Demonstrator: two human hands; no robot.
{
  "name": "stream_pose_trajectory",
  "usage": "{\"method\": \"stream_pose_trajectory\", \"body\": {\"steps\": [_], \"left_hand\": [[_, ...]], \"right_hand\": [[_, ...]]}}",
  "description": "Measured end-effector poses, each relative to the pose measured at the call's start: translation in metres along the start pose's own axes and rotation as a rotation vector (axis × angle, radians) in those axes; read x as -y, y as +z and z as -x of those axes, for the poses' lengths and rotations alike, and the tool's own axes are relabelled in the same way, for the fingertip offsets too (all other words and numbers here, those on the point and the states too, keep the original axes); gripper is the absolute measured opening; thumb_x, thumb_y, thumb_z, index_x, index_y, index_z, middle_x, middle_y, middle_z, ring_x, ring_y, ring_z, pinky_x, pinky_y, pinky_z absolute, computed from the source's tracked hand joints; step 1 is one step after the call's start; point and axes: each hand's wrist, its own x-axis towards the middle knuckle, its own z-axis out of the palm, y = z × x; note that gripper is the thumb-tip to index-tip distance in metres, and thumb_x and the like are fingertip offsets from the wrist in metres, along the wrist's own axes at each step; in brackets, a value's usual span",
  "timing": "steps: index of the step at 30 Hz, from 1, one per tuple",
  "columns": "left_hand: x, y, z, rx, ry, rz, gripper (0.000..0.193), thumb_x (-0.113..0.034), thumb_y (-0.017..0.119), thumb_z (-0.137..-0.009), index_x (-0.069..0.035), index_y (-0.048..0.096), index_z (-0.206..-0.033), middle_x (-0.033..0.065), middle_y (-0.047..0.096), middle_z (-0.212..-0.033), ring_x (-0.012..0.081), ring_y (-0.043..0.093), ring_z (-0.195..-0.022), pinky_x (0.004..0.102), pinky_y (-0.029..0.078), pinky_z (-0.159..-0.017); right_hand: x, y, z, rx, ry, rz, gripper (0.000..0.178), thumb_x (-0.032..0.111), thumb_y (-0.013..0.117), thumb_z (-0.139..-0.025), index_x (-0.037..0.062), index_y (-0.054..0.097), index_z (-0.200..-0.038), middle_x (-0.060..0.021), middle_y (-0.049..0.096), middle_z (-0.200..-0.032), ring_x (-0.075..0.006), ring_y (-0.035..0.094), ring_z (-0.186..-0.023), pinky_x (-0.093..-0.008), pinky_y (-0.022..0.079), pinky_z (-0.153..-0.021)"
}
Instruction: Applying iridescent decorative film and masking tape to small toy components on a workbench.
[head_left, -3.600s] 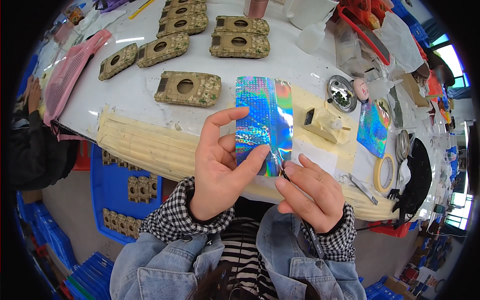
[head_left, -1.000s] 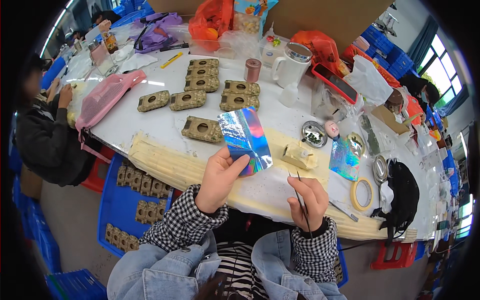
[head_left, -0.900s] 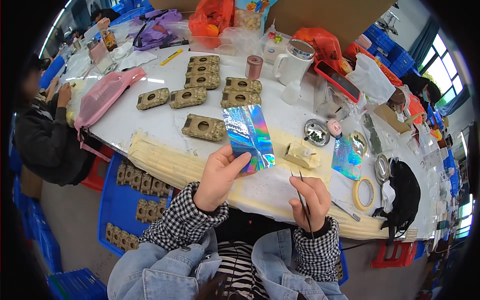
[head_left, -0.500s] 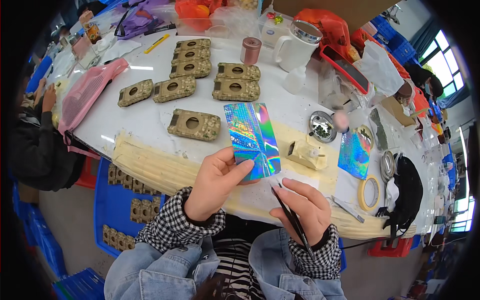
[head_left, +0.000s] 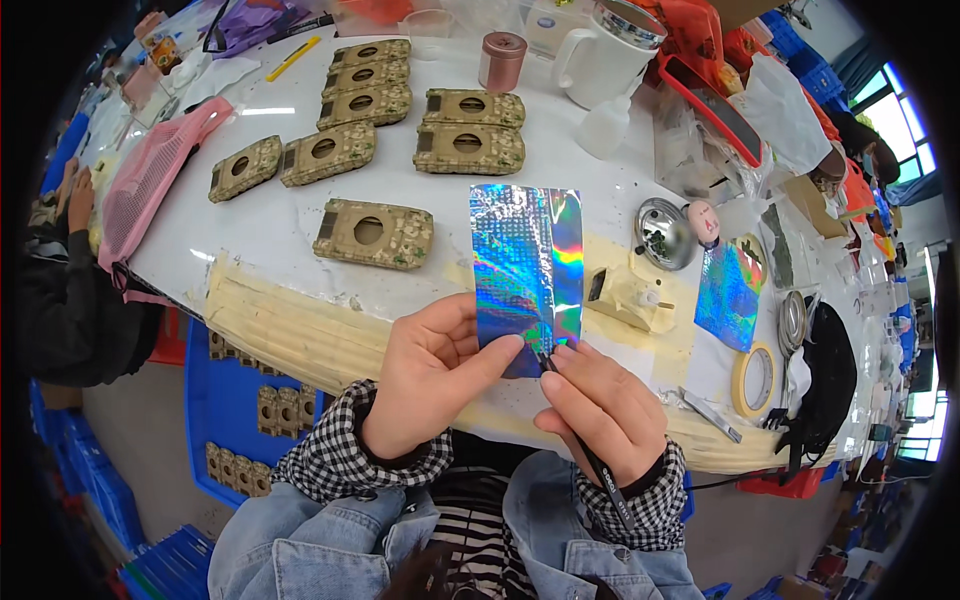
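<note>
My left hand (head_left: 430,370) is closed on the lower left edge of a shiny holographic sheet (head_left: 512,260), thumb in front and fingers behind. Black tweezers (head_left: 594,462) lie in my closed right hand (head_left: 608,405), their tips touching the lower part of the sheet. What the tips grip is too small to tell. On the table beyond my left hand sits a camouflage model tank hull (head_left: 374,234) with a round hole in its top. Several similar hulls (head_left: 470,148) stand farther back. A tape-covered block (head_left: 632,295) with a small peg is right of the sheet.
A second holographic sheet (head_left: 730,295), a tape roll (head_left: 752,380), a grey knife (head_left: 710,415) and a round metal tin (head_left: 662,232) lie at right. A white mug (head_left: 608,55) stands behind. Below the table's taped edge (head_left: 290,325), a blue tray (head_left: 215,400) holds more hulls. Another person's hand (head_left: 80,200) is far left.
My right hand has brought the tweezers up to the sheet's lower part. The sheet has turned more upright and shifted slightly right. The whole view has shifted a little.
</note>
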Motion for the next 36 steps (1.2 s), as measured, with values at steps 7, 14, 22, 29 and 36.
{"method": "stream_pose_trajectory", "body": {"steps": [7, 14, 22, 29, 36], "left_hand": [[0.0027, -0.0031, 0.0003, 0.012, 0.013, -0.050, 0.031, 0.006, 0.061, -0.087, 0.006, 0.055, -0.117, 0.0117, 0.066, -0.108, 0.0144, 0.064, -0.097, 0.0272, 0.051, -0.086], [0.0039, -0.0029, 0.0002, 0.019, 0.036, -0.020, 0.031, 0.005, 0.060, -0.088, 0.005, 0.054, -0.118, 0.0110, 0.066, -0.108, 0.0128, 0.063, -0.098, 0.0260, 0.050, -0.087], [0.0026, -0.0034, 0.0009, 0.021, 0.027, -0.032, 0.030, 0.004, 0.060, -0.089, 0.005, 0.054, -0.118, 0.0105, 0.066, -0.108, 0.0117, 0.062, -0.098, 0.0253, 0.050, -0.087], [0.0019, -0.0024, 0.0013, 0.019, 0.011, -0.028, 0.031, 0.003, 0.061, -0.089, 0.005, 0.054, -0.118, 0.0102, 0.066, -0.107, 0.0123, 0.063, -0.097, 0.0257, 0.053, -0.083], [0.0029, -0.0031, 0.0025, 0.001, -0.005, -0.036, 0.030, 0.003, 0.062, -0.088, 0.004, 0.054, -0.117, 0.0098, 0.066, -0.105, 0.0115, 0.064, -0.093, 0.0250, 0.054, -0.080]], "right_hand": [[0.0010, 0.0008, -0.0004, -0.015, 0.018, 0.008, 0.032, 0.015, 0.077, -0.075, -0.0003, 0.068, -0.103, -0.0151, 0.067, -0.096, -0.0286, 0.068, -0.090, -0.0392, 0.058, -0.081], [0.0004, 0.0017, 0.0007, -0.020, 0.010, 0.007, 0.033, 0.015, 0.077, -0.075, 0.0002, 0.068, -0.103, -0.0146, 0.067, -0.096, -0.0284, 0.068, -0.089, -0.0391, 0.059, -0.080], [0.0023, 0.0013, 0.0009, -0.010, 0.030, 0.017, 0.033, 0.016, 0.077, -0.076, 0.0012, 0.068, -0.104, -0.0135, 0.067, -0.096, -0.0274, 0.068, -0.089, -0.0384, 0.059, -0.080], [0.0031, 0.0014, 0.0012, -0.019, 0.053, -0.012, 0.033, 0.015, 0.076, -0.077, 0.0012, 0.067, -0.105, -0.0127, 0.068, -0.094, -0.0266, 0.069, -0.088, -0.0378, 0.059, -0.079], [0.0019, 0.0030, 0.0013, -0.043, 0.088, -0.081, 0.032, 0.012, 0.076, -0.076, 0.0006, 0.067, -0.104, -0.0136, 0.068, -0.092, -0.0270, 0.069, -0.086, -0.0378, 0.059, -0.079]]}}
